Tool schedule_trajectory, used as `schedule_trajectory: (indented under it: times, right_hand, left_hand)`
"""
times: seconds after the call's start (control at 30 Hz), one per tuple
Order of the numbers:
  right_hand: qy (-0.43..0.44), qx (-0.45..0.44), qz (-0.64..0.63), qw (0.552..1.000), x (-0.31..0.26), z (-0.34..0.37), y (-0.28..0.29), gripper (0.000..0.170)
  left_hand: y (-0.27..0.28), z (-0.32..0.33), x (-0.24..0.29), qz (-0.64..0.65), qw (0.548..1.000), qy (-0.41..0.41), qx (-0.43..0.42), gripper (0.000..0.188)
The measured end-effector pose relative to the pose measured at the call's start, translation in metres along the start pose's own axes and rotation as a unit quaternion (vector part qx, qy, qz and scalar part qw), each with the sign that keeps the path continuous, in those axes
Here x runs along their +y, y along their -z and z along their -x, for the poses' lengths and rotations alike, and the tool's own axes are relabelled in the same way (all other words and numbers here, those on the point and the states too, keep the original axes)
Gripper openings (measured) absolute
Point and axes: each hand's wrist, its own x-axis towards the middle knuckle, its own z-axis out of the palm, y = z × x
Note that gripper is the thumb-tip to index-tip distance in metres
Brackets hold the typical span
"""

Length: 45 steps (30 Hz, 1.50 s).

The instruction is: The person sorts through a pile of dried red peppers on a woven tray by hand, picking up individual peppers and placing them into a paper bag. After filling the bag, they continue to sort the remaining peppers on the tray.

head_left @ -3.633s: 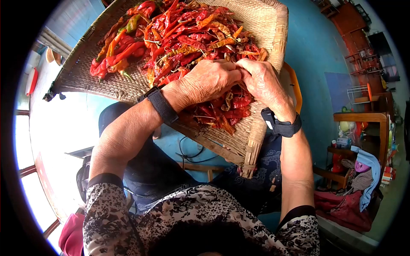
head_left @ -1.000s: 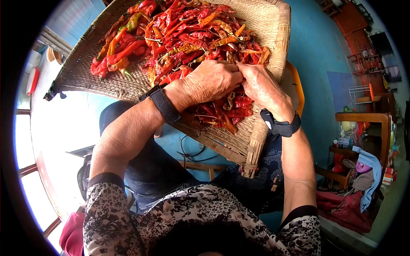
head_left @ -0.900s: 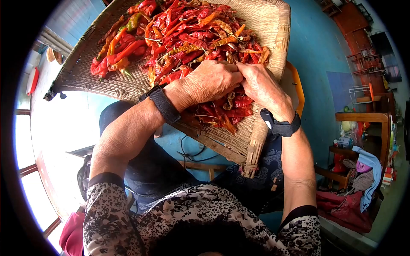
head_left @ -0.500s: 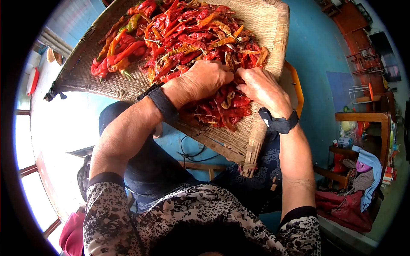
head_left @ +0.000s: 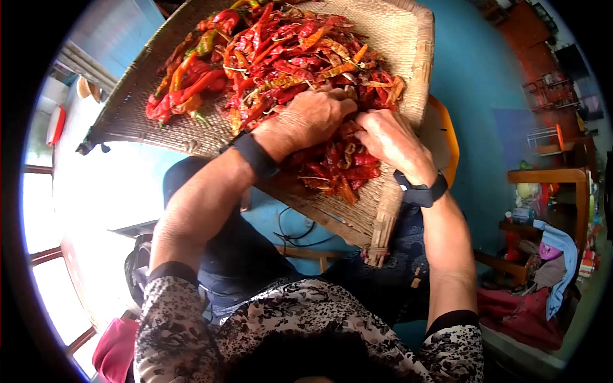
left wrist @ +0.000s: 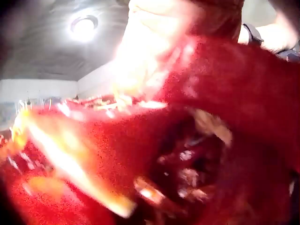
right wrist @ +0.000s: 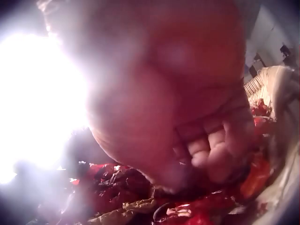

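Dried red and orange chili peppers [head_left: 300, 64] lie heaped in a woven tray [head_left: 402, 38] across the person's lap. The left hand [head_left: 313, 118] reaches into the near part of the heap, knuckles up, its fingertips hidden among the chilies. Just right of it, the right hand [head_left: 393, 140] bends over the heap by the tray's right side, a small gap between the hands. Curled fingers [right wrist: 213, 150] show low over the chilies in the right wrist view. Blurred chili peppers [left wrist: 103, 154] fill the left wrist view. I cannot tell what either hand holds.
Larger, fresher-looking red peppers [head_left: 185, 92] sit apart at the tray's left. An orange-edged object [head_left: 447, 140] stands beneath the tray's right side. A wooden chair [head_left: 549, 175] with clothes is at the right, and a dark cable [head_left: 297, 233] loops on the blue floor.
The hands, fingertips together a second ago, have moved apart. Both now sit slightly lower over the heap, and the head view has shifted a little, moving the scene right.
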Motion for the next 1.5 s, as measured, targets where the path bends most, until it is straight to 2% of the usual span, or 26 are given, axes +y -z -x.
schedule_trajectory:
  times: [0.03, 0.1, 0.17, 0.23, 0.33, 0.4, 0.43, 0.57, 0.63, 0.7, 0.73, 0.83, 0.9, 0.93, 0.97, 1.03, 1.1, 1.17, 1.2, 1.23, 1.27, 1.3, 1.37, 1.4, 1.43, 1.5]
  right_hand:
    - [0.0, 0.017, -0.028, 0.999, -0.001, -0.001, 0.001, 0.011]
    - [0.062, 0.072, -0.067, 0.993, 0.003, 0.0, -0.002, 0.008]
    - [0.014, 0.064, -0.128, 0.99, 0.005, 0.003, -0.002, 0.018]
    - [0.019, 0.08, -0.164, 0.983, 0.01, 0.003, 0.003, 0.02]
    - [-0.013, 0.153, -0.142, 0.978, 0.011, 0.003, 0.02, 0.011]
    - [-0.042, 0.179, -0.116, 0.976, 0.012, 0.004, 0.04, 0.016]
    - [-0.037, 0.174, -0.117, 0.977, 0.017, 0.005, 0.041, 0.016]
    - [-0.114, 0.105, -0.213, 0.965, 0.023, 0.019, 0.043, 0.021]
    - [-0.061, 0.095, -0.227, 0.967, 0.029, 0.029, 0.037, 0.021]
    - [-0.067, 0.094, -0.284, 0.952, 0.034, 0.04, 0.031, 0.02]
    - [-0.082, 0.108, -0.307, 0.942, 0.037, 0.043, 0.026, 0.019]
    - [-0.109, 0.145, -0.336, 0.924, 0.047, 0.046, 0.02, 0.019]
    - [-0.082, 0.217, -0.323, 0.918, 0.052, 0.045, 0.026, 0.02]
    - [-0.11, 0.225, -0.315, 0.915, 0.051, 0.044, 0.035, 0.02]
    - [-0.13, 0.252, -0.326, 0.902, 0.054, 0.044, 0.038, 0.021]
    - [-0.164, 0.269, -0.286, 0.905, 0.06, 0.044, 0.052, 0.023]
    - [-0.176, 0.3, -0.257, 0.902, 0.067, 0.048, 0.059, 0.024]
    - [-0.204, 0.31, -0.239, 0.897, 0.08, 0.055, 0.058, 0.021]
    - [-0.207, 0.316, -0.235, 0.896, 0.09, 0.061, 0.059, 0.021]
    - [-0.218, 0.275, -0.216, 0.911, 0.1, 0.067, 0.059, 0.019]
    - [-0.228, 0.231, -0.199, 0.925, 0.106, 0.072, 0.058, 0.018]
    - [-0.23, 0.233, -0.196, 0.924, 0.108, 0.077, 0.056, 0.018]
    - [-0.263, 0.06, -0.084, 0.959, 0.111, 0.083, 0.053, 0.02]
    - [-0.272, 0.08, -0.106, 0.953, 0.112, 0.086, 0.042, 0.024]
    - [-0.231, 0.101, -0.078, 0.965, 0.113, 0.086, 0.034, 0.025]
    - [-0.229, 0.143, -0.114, 0.956, 0.104, 0.079, 0.033, 0.023]
  left_hand:
    - [-0.001, 0.0, 0.001, 0.003, 1.0, 0.016, -0.017, 0.022]
    - [-0.013, 0.009, -0.01, 0.016, 0.999, -0.007, 0.032, 0.025]
    - [-0.004, 0.018, -0.007, 0.038, 0.999, 0.005, 0.038, 0.027]
    - [0.0, 0.022, -0.008, 0.05, 0.996, 0.019, 0.069, 0.029]
    - [0.007, 0.027, -0.004, 0.057, 0.995, 0.057, 0.053, 0.031]
    - [0.017, 0.021, 0.007, 0.046, 0.997, 0.059, 0.033, 0.03]
    - [0.019, 0.02, 0.009, 0.031, 0.997, 0.063, 0.013, 0.03]
    - [0.034, 0.018, 0.021, -0.03, 0.999, 0.013, 0.029, 0.022]
    - [0.026, 0.017, 0.019, -0.035, 0.996, 0.011, 0.082, 0.023]
    - [0.031, 0.007, 0.022, -0.049, 0.997, -0.003, 0.052, 0.027]
    - [0.03, 0.003, 0.025, -0.074, 0.995, -0.012, 0.067, 0.028]
    - [0.02, -0.004, 0.025, -0.082, 0.993, 0.037, 0.071, 0.035]
    - [0.013, -0.013, 0.015, -0.12, 0.988, 0.041, 0.092, 0.039]
    - [0.011, -0.019, 0.003, -0.122, 0.987, 0.022, 0.103, 0.044]
    - [0.006, -0.028, -0.011, -0.136, 0.985, 0.048, 0.095, 0.054]
    - [0.001, -0.042, -0.028, -0.124, 0.985, 0.054, 0.104, 0.068]
    - [0.0, -0.056, -0.042, -0.184, 0.98, 0.061, 0.043, 0.082]
    - [0.008, -0.074, -0.052, -0.169, 0.979, 0.11, -0.017, 0.086]
    - [0.013, -0.079, -0.057, -0.137, 0.976, 0.143, -0.088, 0.09]
    - [0.02, -0.081, -0.056, -0.114, 0.972, 0.152, -0.136, 0.089]
    - [0.013, -0.078, -0.063, -0.127, 0.975, 0.135, -0.125, 0.081]
    - [0.005, -0.077, -0.07, -0.142, 0.976, 0.117, -0.113, 0.073]
    - [0.002, -0.067, -0.062, -0.124, 0.979, 0.128, -0.098, 0.057]
    - [-0.002, -0.053, -0.053, -0.154, 0.984, 0.086, -0.014, 0.037]
    - [-0.002, -0.043, -0.042, -0.147, 0.986, 0.071, 0.007, 0.031]
    - [0.007, -0.026, -0.023, -0.156, 0.984, 0.064, -0.05, 0.023]
